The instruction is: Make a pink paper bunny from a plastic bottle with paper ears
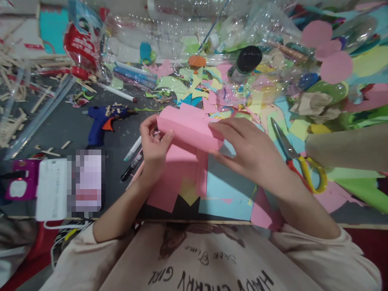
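Observation:
Both hands hold a sheet of pink paper (189, 129) wrapped into a box-like roll above the dark table (69, 125). My left hand (154, 146) pinches the roll's left end, thumb and fingers curled on it. My right hand (247, 147) presses on the roll's right end with its fingers closed round the paper. The loose part of the pink sheet hangs down below the roll, over a light blue sheet (226, 194) and a yellow scrap (188, 193).
A blue glue gun (101, 121) lies left of the hands, with pens (131, 155) beside my left wrist. Scissors (298, 159) with yellow and red handles lie on the right. Coloured paper scraps (197, 87), clear plastic bottles (169, 32), a white device (51, 188) and a brown paper roll (348, 147) crowd the table.

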Demonstrator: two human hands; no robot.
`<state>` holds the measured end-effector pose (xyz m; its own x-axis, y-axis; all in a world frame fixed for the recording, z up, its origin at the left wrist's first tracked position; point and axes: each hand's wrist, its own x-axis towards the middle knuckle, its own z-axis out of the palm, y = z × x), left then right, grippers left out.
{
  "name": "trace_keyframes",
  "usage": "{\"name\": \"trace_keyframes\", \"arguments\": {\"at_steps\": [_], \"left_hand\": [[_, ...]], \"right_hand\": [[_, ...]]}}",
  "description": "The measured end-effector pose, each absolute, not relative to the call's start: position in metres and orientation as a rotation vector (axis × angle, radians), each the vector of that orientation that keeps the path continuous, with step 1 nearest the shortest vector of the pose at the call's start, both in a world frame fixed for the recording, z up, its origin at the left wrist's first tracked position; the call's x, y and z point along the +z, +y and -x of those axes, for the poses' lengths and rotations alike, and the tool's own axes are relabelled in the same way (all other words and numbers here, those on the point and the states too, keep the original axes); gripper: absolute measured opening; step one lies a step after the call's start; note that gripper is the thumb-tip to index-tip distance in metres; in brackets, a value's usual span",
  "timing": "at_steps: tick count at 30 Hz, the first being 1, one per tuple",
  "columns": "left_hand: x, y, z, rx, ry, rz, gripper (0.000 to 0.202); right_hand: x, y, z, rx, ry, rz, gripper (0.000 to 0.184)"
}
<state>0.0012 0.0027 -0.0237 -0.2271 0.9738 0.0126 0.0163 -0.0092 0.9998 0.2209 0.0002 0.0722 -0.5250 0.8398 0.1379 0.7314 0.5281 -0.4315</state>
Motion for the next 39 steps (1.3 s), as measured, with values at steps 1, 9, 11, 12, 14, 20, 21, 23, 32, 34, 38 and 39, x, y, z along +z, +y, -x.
{"name": "trace_keyframes", "arguments": {"at_steps": [1,9,11,12,14,20,21,23,32,34,38,39], "left_hand": [[-0.022,0.002,-0.002,1.388,1.361,-1.061,0.059],[0.008,-0.003,-0.014,1.214,1.189,-0.711,0.028],[0.009,-0.004,-0.018,1.161,1.113,-0.665,0.029],[0.008,-0.005,-0.019,1.124,1.081,-0.655,0.031],[0.007,-0.005,-0.021,1.059,1.052,-0.645,0.035],[0.009,-0.009,-0.022,1.080,1.081,-0.656,0.033],[0.010,-0.009,-0.022,1.106,1.063,-0.660,0.032],[0.012,-0.010,-0.022,1.130,1.022,-0.668,0.037],[0.008,-0.016,-0.027,0.994,0.886,-0.680,0.056],[0.005,-0.016,-0.028,0.967,0.904,-0.790,0.050],[0.001,-0.013,-0.023,0.962,1.057,-1.188,0.039],[0.000,-0.012,-0.021,0.968,1.107,-1.280,0.039]], "right_hand": [[0.071,-0.004,-0.217,0.413,-2.437,1.308,0.033],[0.063,-0.022,-0.198,0.217,-2.431,1.384,0.043],[0.060,-0.025,-0.193,0.217,-2.473,1.436,0.041],[0.057,-0.027,-0.190,0.236,-2.505,1.465,0.040],[0.051,-0.030,-0.183,0.292,-2.574,1.505,0.039],[0.045,-0.031,-0.180,0.410,-2.528,1.337,0.037],[0.045,-0.028,-0.182,0.514,-2.469,1.284,0.035],[0.041,-0.020,-0.188,0.764,-2.254,1.211,0.031],[0.008,-0.006,-0.190,1.831,-1.011,1.098,0.062],[0.008,-0.011,-0.191,1.976,-0.881,1.050,0.056],[0.003,-0.013,-0.196,2.062,-0.797,1.008,0.053],[0.001,-0.013,-0.197,2.068,-0.792,1.000,0.052]]}}
